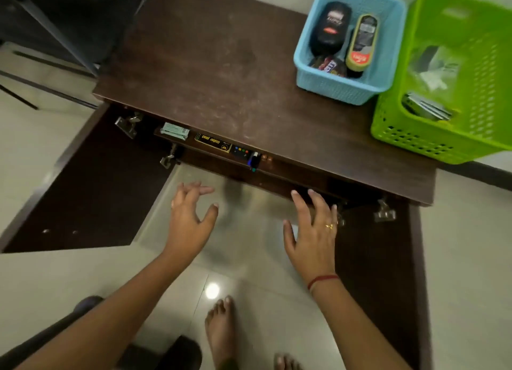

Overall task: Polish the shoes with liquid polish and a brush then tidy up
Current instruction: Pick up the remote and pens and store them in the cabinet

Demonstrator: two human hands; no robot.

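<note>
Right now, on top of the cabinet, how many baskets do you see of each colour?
Blue basket: 1
Green basket: 1
Total: 2

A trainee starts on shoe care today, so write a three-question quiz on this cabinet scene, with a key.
1. True or false: the left hand grips a brush.
2. The blue basket stands on: A the floor; B the cabinet top; C inside the green basket.
3. Fill in the gap: both cabinet doors are ____.

Key: 1 false; 2 B; 3 open.
</note>
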